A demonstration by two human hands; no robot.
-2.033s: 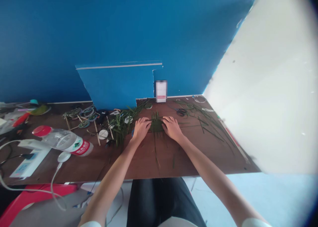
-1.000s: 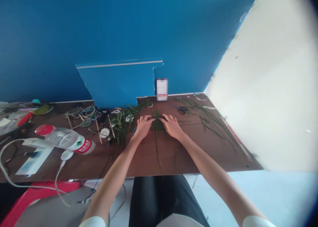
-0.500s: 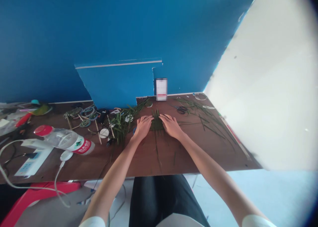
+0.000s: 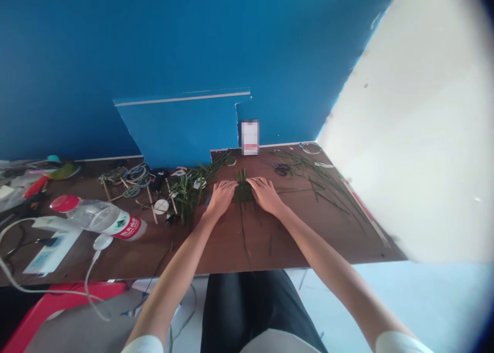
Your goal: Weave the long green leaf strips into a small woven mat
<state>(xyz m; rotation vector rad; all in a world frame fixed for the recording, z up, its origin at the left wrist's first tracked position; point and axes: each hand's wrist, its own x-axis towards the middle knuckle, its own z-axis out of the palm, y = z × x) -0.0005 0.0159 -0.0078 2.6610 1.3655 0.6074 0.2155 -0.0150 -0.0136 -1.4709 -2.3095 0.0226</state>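
Observation:
A small woven piece of green grass blades lies on the brown table, with loose blade ends sticking out at its top and trailing toward the table's front edge. My left hand has its fingers closed on the left side of the weave. On the opposite side, my right hand grips the right edge with bent fingers. Both thumbs are mostly hidden. A heap of loose grass blades lies left of my left hand, and more long blades are scattered to the right.
Scissors lie behind my right hand. A phone-like device leans on the blue wall. To the left are a plastic bottle on its side, a power strip, a white cable and small rings and sticks.
Both hands keep nearly the same position on the woven grass. The whole view has shifted very slightly.

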